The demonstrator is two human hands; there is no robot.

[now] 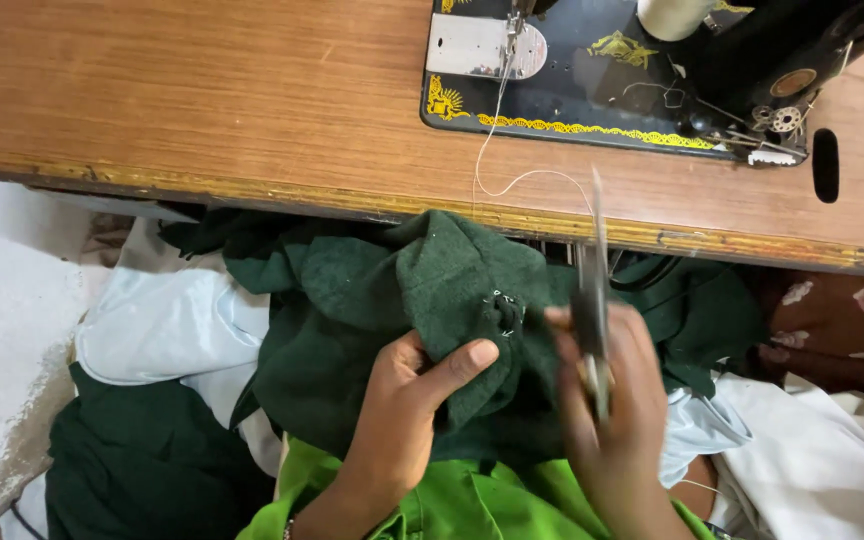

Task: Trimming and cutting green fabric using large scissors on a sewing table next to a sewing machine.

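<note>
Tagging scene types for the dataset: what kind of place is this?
Likely a tailoring or sewing workstation. A black sewing machine with yellow ornament is set into a wooden table, the left hand grips dark green fabric, and the right hand holds scissors. More cloth is piled below.

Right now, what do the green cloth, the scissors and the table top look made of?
Dark green cloth: looks like a woolly or felt-like fabric, matt and fuzzy. Scissors: probably metal, grey with a dull shine, though blurred. Table top: wood or wood veneer, brown grain lines, worn front edge.
</note>
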